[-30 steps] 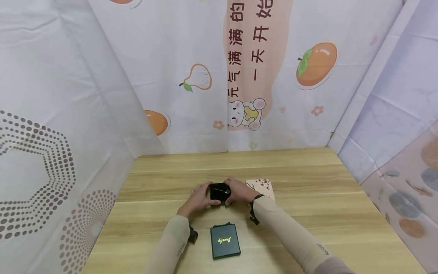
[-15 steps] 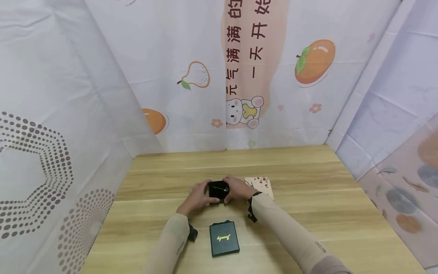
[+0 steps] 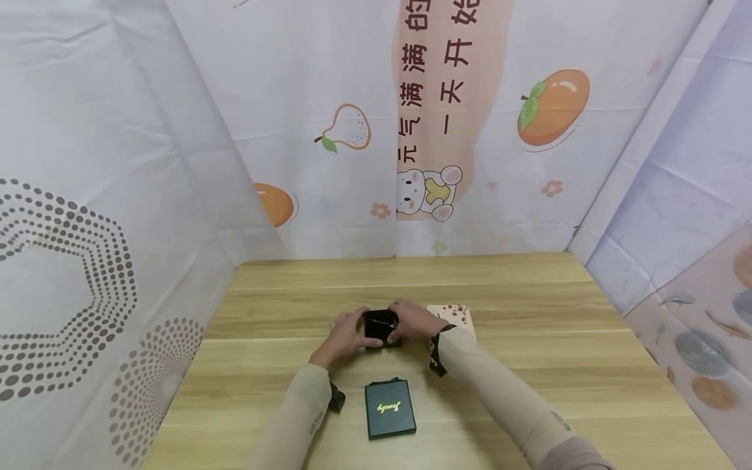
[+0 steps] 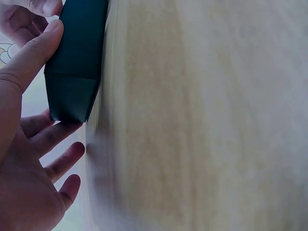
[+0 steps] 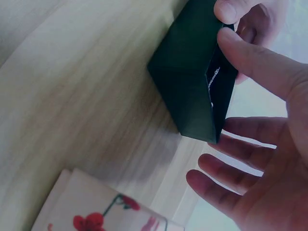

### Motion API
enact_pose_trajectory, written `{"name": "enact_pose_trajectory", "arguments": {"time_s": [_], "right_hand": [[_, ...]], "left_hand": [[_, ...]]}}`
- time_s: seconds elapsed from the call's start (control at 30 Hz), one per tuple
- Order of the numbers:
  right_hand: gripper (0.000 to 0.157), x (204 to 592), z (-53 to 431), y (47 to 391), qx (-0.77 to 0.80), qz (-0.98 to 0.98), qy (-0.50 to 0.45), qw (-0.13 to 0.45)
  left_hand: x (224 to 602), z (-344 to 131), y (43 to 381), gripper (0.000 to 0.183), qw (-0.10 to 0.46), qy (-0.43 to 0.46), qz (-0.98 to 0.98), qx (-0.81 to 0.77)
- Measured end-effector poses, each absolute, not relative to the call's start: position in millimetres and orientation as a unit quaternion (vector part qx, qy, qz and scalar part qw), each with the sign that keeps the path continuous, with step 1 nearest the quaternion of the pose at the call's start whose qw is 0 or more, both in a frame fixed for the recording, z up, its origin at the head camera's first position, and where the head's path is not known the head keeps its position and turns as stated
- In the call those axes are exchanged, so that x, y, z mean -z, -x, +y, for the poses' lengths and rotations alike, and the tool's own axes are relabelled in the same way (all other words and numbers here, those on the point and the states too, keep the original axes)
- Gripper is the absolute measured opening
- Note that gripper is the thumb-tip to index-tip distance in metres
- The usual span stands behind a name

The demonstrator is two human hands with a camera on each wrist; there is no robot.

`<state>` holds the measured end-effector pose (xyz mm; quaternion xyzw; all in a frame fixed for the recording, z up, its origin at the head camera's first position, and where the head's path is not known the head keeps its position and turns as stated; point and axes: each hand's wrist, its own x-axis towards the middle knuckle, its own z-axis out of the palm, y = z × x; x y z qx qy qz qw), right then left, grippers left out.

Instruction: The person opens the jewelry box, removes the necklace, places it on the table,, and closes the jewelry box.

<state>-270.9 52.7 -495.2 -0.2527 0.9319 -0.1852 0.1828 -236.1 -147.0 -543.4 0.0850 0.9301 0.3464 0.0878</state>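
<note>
Near the middle of the table, both hands hold a dark green jewelry box base, with a black inside and a thin silvery chain on it. My left hand grips its left side, thumb at the near edge and fingers at the far corner. On the right side, my right hand grips it the same way. The left wrist view shows the box's green side wall low over the wood. In the right wrist view, the thumb presses the rim of the box. Closer to me lies a flat green lid lettered "Jewelry" in gold.
A cream pouch or card with red blossoms lies on the table just right of my right hand, partly hidden by that wrist. White printed curtains stand along the back and both sides.
The head view has shifted slightly. Both hands still hold the jewelry box base at about the same spot, and the lid has not visibly moved on the table.
</note>
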Motion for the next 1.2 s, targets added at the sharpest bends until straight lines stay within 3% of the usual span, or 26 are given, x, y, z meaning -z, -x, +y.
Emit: {"name": "enact_pose_trajectory", "arguments": {"time_s": [0.13, 0.4, 0.6, 1.03, 1.2], "right_hand": [[0.065, 495, 54, 271, 0.191, 0.931, 0.260, 0.169], [0.030, 496, 52, 272, 0.205, 0.938, 0.265, 0.093], [0.012, 500, 49, 272, 0.187, 0.937, 0.293, 0.036], [0.016, 512, 36, 268, 0.080, 0.944, 0.319, -0.004], [0.010, 517, 32, 269, 0.072, 0.948, 0.311, -0.011]], "left_hand": [[543, -147, 236, 0.088, 0.078, -0.092, 0.932, -0.341], [541, -146, 236, 0.087, 0.073, -0.095, 0.933, -0.340], [540, -146, 236, 0.086, 0.081, -0.095, 0.930, -0.345], [542, -148, 238, 0.086, 0.080, -0.092, 0.932, -0.342], [543, -147, 237, 0.087, 0.080, -0.094, 0.929, -0.349]]}}
